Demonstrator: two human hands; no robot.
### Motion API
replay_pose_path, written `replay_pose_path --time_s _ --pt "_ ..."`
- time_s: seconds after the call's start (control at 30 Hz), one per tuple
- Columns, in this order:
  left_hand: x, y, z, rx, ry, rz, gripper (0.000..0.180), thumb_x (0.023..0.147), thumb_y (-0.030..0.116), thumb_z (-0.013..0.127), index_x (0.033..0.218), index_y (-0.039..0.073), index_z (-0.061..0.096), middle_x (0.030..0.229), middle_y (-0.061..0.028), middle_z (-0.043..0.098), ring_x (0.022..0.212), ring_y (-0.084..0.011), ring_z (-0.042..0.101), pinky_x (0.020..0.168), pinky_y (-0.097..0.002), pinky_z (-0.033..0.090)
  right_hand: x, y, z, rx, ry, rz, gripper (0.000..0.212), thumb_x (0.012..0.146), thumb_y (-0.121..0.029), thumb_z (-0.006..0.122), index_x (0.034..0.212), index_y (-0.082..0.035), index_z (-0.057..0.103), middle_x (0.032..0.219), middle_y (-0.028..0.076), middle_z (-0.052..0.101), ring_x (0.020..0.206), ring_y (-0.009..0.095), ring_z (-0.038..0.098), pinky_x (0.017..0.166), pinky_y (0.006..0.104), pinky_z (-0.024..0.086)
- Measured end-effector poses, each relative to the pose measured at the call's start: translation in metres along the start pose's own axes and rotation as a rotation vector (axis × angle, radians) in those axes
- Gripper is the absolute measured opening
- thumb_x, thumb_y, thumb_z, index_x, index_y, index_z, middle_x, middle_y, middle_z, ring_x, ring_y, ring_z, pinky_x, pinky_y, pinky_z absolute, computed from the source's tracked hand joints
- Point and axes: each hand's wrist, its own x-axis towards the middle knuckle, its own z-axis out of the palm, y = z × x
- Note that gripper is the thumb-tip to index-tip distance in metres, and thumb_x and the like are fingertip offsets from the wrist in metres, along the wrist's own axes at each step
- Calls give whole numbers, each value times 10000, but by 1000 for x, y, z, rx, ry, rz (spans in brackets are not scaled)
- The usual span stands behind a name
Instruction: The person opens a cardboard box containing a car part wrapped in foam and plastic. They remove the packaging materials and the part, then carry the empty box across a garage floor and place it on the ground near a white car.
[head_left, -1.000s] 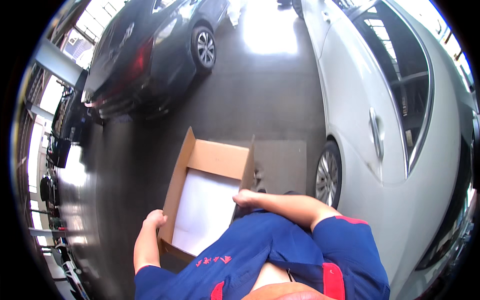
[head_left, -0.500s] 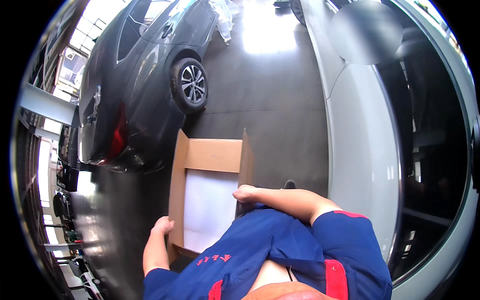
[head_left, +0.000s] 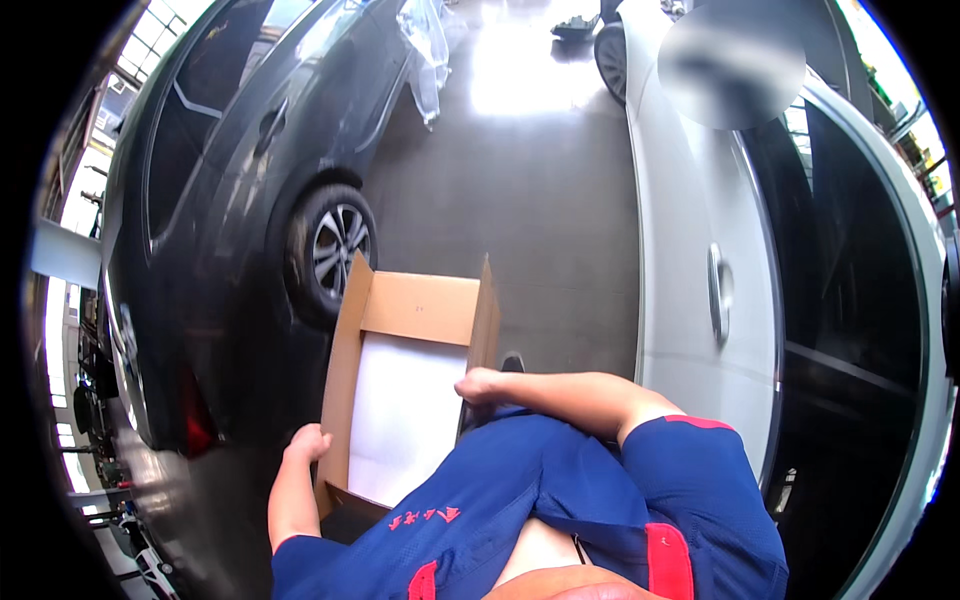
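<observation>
Box edges (head_left: 345, 395) sit gripped by left hand (head_left: 311, 442) and right hand (head_left: 480, 385), floor (head_left: 510, 200) stretching between cars (head_left: 225, 230).

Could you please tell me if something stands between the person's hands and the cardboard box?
Nothing visible does. The left hand is at the left side of the cardboard box, the right hand at its right side. The white surface lies inside the box.

Open cardboard box (head_left: 418, 306), lower centre, white material (head_left: 405, 415) seen inside; held at its left side by the left hand (head_left: 311, 441), at its right side by the right hand (head_left: 479, 386). Dark car (head_left: 225, 240), left of frame; white car (head_left: 680, 250), right; clear plastic sheeting (head_left: 426, 58), upper centre.
</observation>
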Motion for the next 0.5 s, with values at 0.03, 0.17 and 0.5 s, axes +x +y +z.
replay_pose_path --time_s 0.03,0.17,0.5 --pt "16 19 -36 -23 -72 -30 511 914 339 597 1225 -60 665 1282 -288 636 1230 -395 607 1066 -441 479 2 12 -29 167 -3 125 483 927 -294 432 1085 84 686 1134 294 686 1059 420 671 915 480 512" --pt "90 74 -139 1 -21 -41 471 924 331 582 1219 -22 685 1248 -280 656 1204 -398 623 1048 -450 485 52 80 -162 417 26 264 426 910 -273 486 1046 59 716 1085 271 707 990 409 696 850 470 543" --pt "174 144 -327 -123 0 -28 465 922 291 563 1253 -21 665 1255 -265 668 1207 -379 633 1036 -422 498 106 147 -426 241 33 155 211 854 -132 609 909 -33 786 892 177 749 853 326 737 762 411 607"
